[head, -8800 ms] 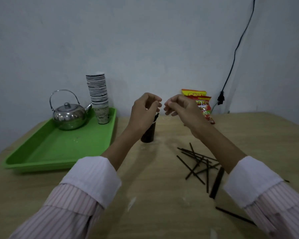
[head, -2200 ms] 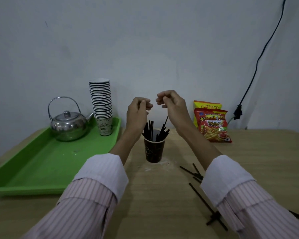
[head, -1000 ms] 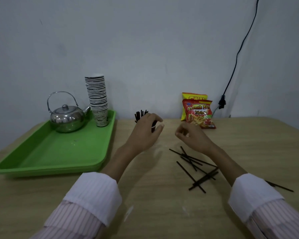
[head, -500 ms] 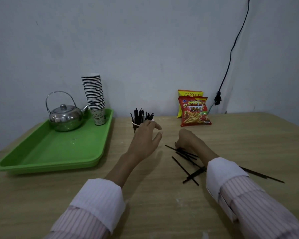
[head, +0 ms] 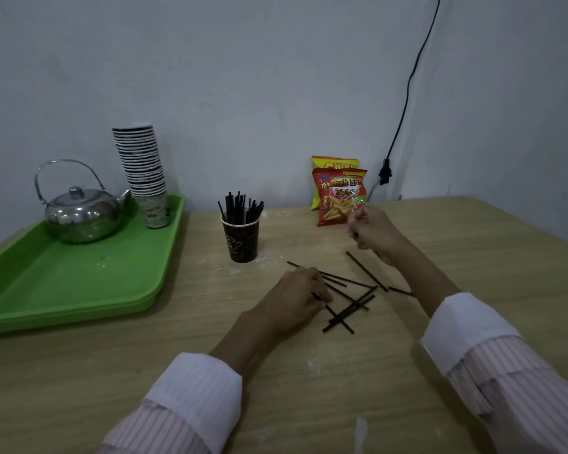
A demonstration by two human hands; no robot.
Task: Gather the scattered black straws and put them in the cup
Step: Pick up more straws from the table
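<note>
Pinching a straw point(head: 347, 328), left hand point(head: 295, 298) clear of tray point(head: 168, 255) edge and cup point(head: 241, 240); right hand point(head: 374, 234) hold unclear.

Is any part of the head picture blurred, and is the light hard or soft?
Head view: the right hand is smeared by motion, while the cup and the loose straws are sharp. Head view: light is dim and soft, shadows faint; only the kettle shows small glints.

Black straws point(head: 367, 271), dark brown cup point(head: 241, 239), green tray point(head: 63, 290), pink-striped sleeves point(head: 522, 388).
</note>
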